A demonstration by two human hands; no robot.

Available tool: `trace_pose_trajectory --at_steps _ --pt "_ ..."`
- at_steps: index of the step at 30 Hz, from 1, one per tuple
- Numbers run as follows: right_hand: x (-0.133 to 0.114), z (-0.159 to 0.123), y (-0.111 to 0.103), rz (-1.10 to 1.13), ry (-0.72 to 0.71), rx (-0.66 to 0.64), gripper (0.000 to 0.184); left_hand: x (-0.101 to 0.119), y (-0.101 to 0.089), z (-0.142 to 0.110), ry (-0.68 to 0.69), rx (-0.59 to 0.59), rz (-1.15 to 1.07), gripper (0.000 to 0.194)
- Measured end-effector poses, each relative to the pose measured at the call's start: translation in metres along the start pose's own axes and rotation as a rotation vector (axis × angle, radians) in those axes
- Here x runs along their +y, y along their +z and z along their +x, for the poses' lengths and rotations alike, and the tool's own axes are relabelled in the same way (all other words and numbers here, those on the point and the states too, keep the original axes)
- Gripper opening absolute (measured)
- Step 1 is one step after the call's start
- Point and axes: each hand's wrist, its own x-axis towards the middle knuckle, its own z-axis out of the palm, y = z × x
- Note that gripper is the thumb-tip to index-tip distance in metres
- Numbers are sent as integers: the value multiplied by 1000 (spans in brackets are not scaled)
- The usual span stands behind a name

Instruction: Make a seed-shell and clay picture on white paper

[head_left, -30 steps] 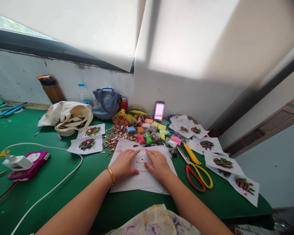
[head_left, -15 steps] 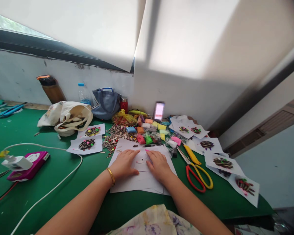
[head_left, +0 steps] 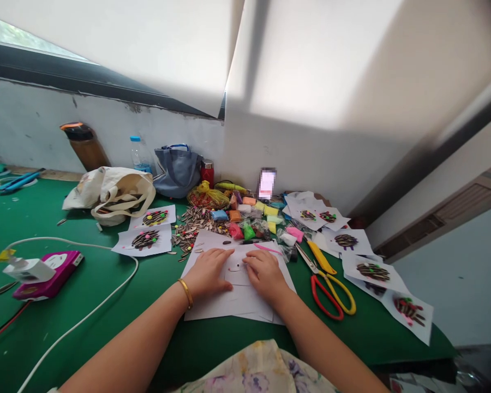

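Observation:
White sheets of paper (head_left: 213, 308) lie stacked in front of me. On the small top sheet (head_left: 234, 278) are a small dark dot and a short curved line. My left hand (head_left: 210, 271) rests flat on the paper to the left of these marks, thumb and fingers apart. My right hand (head_left: 264, 274) is at their right, its fingers curled together with the tips down on the sheet; whatever they may pinch is hidden. Just beyond it lies a thin pink stick-like tool (head_left: 268, 249), with a black pen (head_left: 251, 242) behind. A single sunflower seed (head_left: 226, 242) sits near the paper's top.
Scissors (head_left: 325, 284) and a yellow-handled cutter (head_left: 321, 257) lie at right. Behind the paper are striped seeds (head_left: 196, 221) and bagged coloured clay (head_left: 235, 216). Seed-decorated sheets (head_left: 376, 272) flank both sides. A purple power strip (head_left: 49, 278) and white cable (head_left: 106, 303) occupy the left.
My right hand's fingers have drawn in and curled near the dot. The pink tool, earlier mostly under that hand, now lies free on the paper. My left hand stays put.

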Motion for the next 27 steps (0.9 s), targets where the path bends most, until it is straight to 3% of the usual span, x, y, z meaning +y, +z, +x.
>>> trace_pose_trajectory --at_steps 4,17,27 --pt "-10 -1 1 20 -39 -5 29 3 -1 0 -13 -5 -5 95" --pt "-9 -1 4 36 -60 10 32 0 0 0 -7 0 -6 96" --pt "-27 -1 7 29 -126 -71 34 -2 3 -1 18 21 -18 95"
